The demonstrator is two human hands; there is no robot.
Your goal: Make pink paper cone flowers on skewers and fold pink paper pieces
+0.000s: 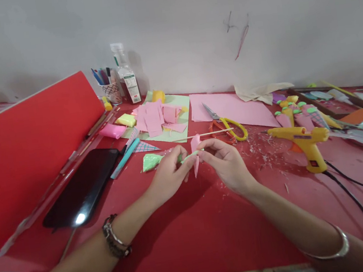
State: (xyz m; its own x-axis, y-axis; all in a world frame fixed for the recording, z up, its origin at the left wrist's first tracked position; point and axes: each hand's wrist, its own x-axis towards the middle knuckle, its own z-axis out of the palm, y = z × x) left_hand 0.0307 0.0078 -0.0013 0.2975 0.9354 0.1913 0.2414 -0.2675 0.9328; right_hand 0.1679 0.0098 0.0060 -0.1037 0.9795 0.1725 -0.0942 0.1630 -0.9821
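Observation:
In front of me, both hands meet above the red table over a small pink paper piece (pixel 195 142) with a thin light-green strip (pixel 189 157) crossing it. My left hand (pixel 169 171) is closed, its thumb and fingers pinching the green strip near the paper. From the other side, my right hand (pixel 223 161) pinches at the paper and the strip's end; fingers partly cover the contact. A clear-wrapped lump of green clay (pixel 151 161) lies just beyond my left hand. Behind the paper is a thin wooden stick (pixel 213 133).
Red-orange and yellow scissors (pixel 234 129) lie on pink sheets (pixel 241 108). A yellow glue gun (pixel 302 138) with a black cord sits right. Left are a phone (pixel 84 184), a teal pen (pixel 126 158) and a red board (pixel 35 146). Cut pink papers (pixel 154 117) and a bottle (pixel 128 80) stand behind.

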